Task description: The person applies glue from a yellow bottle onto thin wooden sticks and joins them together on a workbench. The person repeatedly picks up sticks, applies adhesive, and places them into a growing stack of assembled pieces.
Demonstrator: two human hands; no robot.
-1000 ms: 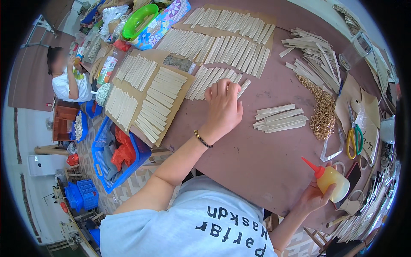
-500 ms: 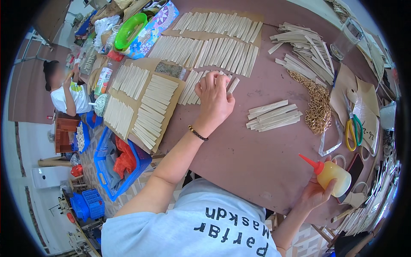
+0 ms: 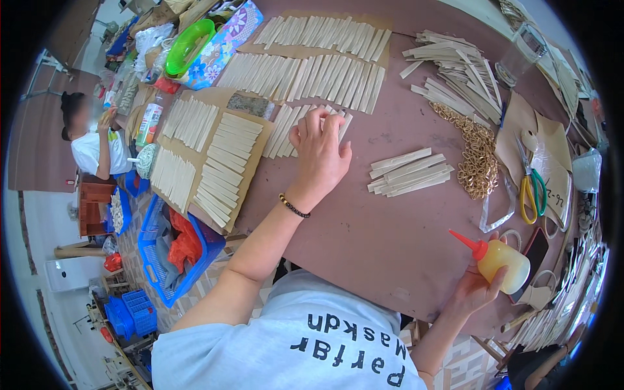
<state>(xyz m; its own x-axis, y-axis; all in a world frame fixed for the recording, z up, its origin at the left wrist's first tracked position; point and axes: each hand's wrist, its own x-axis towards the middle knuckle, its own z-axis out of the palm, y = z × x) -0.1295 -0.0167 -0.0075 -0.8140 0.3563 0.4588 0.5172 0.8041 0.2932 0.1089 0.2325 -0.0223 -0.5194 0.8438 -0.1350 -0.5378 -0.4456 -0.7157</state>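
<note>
My left hand, with a beaded bracelet on its wrist, bends its fingers down over the right end of a short row of pale flat strips. The end strip lies between its thumb and forefinger; the fingertips are partly hidden. My right hand is wrapped round a squeeze bottle of yellowish liquid, its pointed red nozzle tilted up to the left. Midway between the hands sits a small loose bunch of strips.
Cardboard sheets bear more rows of strips. At right are a strip pile, a gold chain heap, scissors and a dark phone. A blue basket stands by the table's left edge. Another person sits far left.
The end strip, apart from the row before, now lies closer against it, and my left hand has shifted slightly with it. The squeeze bottle stays in my right hand. The whole view has shifted slightly.
</note>
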